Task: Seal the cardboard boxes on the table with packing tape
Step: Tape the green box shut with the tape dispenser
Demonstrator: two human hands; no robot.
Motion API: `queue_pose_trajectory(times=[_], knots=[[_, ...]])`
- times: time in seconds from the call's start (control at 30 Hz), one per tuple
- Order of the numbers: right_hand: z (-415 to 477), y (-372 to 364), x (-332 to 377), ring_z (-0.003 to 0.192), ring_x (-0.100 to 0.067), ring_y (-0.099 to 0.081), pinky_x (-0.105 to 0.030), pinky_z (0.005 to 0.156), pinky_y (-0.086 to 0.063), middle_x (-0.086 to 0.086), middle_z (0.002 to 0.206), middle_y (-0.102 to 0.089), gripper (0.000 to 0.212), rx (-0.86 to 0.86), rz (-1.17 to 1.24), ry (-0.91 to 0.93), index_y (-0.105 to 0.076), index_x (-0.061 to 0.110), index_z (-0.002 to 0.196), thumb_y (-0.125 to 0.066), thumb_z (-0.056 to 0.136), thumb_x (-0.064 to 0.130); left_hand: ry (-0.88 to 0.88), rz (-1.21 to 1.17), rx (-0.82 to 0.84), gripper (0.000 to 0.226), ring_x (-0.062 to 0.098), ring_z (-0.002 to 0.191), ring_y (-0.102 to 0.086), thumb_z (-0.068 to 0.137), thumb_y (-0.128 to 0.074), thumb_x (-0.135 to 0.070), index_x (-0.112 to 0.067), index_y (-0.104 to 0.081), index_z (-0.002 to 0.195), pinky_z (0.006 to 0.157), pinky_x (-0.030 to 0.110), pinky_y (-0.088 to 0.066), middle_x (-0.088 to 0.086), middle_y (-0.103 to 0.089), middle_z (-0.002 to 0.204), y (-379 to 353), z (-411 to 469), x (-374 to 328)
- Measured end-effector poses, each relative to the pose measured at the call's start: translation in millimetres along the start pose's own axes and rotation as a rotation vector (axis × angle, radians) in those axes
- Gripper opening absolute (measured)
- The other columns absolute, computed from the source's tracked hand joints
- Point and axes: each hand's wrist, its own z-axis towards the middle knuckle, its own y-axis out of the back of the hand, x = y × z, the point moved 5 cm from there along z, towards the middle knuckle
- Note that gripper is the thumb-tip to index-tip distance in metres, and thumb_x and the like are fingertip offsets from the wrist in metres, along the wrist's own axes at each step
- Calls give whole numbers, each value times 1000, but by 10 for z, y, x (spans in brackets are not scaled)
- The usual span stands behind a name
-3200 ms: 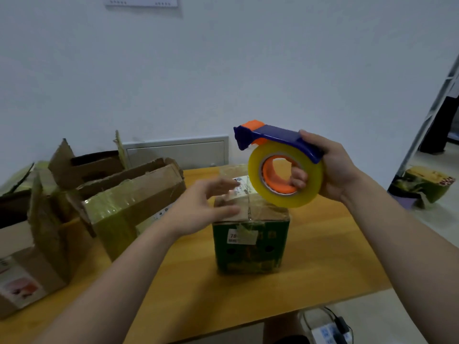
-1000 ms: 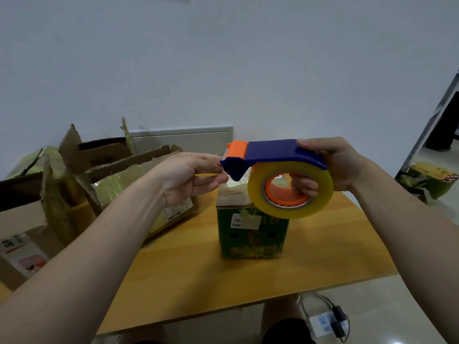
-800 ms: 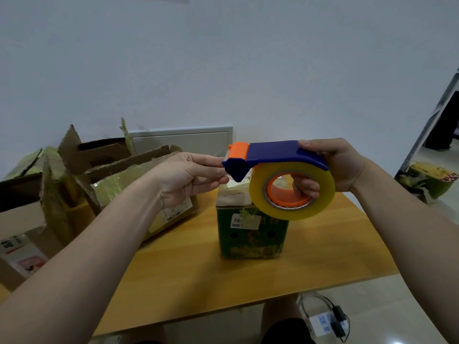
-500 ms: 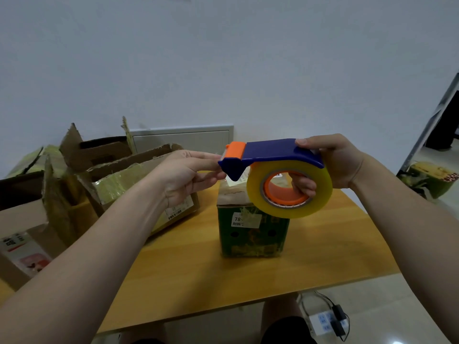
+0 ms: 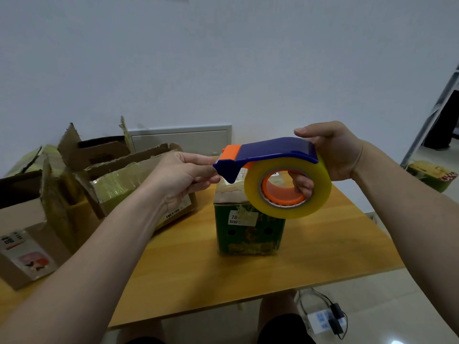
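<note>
Tape dispenser (image 5: 275, 150) gripped by right hand (image 5: 335, 151), left hand (image 5: 179, 175) maybe pinching it (fingertips hidden)

The dispenser (image 5: 273, 151) and its roll (image 5: 320, 194) are covering the far right top of the green box (image 5: 248, 234), so most of its seam is staying out of sight. The dispenser's nose is blocking the fingertips of the left hand (image 5: 178, 175); whether they are pinching a tape end is not showing. The roll is hiding the palm side of the right hand (image 5: 335, 152), with only some fingers (image 5: 301, 186) showing through the core. The label (image 5: 242, 217) is showing "78-"; the rest is too small. The left forearm is hiding part of the brown box (image 5: 119, 184). The left edge is cutting off a carton (image 5: 22, 239), the right edge a floor box (image 5: 432, 172).
</note>
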Motion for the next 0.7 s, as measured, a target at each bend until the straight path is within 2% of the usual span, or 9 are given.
queue_pose_trajectory(times=[0.07, 0.2, 0.27, 0.4, 0.6, 0.7], knots=[[-21, -6, -8, 75, -19, -75, -33, 65, -61, -2, 87, -77, 52, 1, -3, -16, -54, 9, 126, -43, 90, 44, -2, 8, 3, 22, 12, 69, -75, 87, -72, 2, -15, -85, 82, 51, 18, -56, 16, -79, 89, -18, -6, 13], [-34, -32, -4, 71, -19, -73, -35, 68, -60, -6, 82, -75, 71, 133, -27, -47, -42, 3, 138, -62, 86, 46, -5, -10, -3, 20, 13, 70, -76, 87, -73, 2, -14, -84, 83, 50, 17, -55, 14, -80, 90, -41, 6, 12], [-35, -48, 20, 70, -21, -69, -36, 71, -59, -9, 81, -73, 74, 237, -44, -46, -45, 2, 139, -70, 86, 49, -4, -19, -7, 19, 13, 70, -76, 88, -72, 3, -13, -83, 89, 50, 17, -55, 14, -80, 90, -51, 15, 31], [-65, -32, 3, 76, -24, -71, -39, 76, -60, -13, 88, -73, 58, 321, -33, -50, -61, 7, 133, -65, 93, 49, 14, -45, -18, 16, 12, 69, -75, 81, -77, 0, -9, -82, 93, 51, 17, -56, 15, -80, 93, 0, 24, 92], [-164, 122, -68, 68, -25, -69, -39, 70, -59, -16, 79, -71, 67, 281, -26, -50, -43, -5, 142, -61, 97, 43, 19, -38, -84, 23, 11, 68, -74, 65, -83, -10, -10, -84, 88, 55, 18, -58, 16, -79, 96, 313, 69, 117], [-171, 127, -41, 65, -24, -67, -37, 67, -59, -14, 76, -69, 67, 264, -57, -50, -47, -4, 141, -63, 96, 43, -11, -17, -72, 25, 12, 72, -76, 66, -84, -13, -10, -83, 90, 57, 19, -59, 16, -79, 96, 278, 83, 120]])
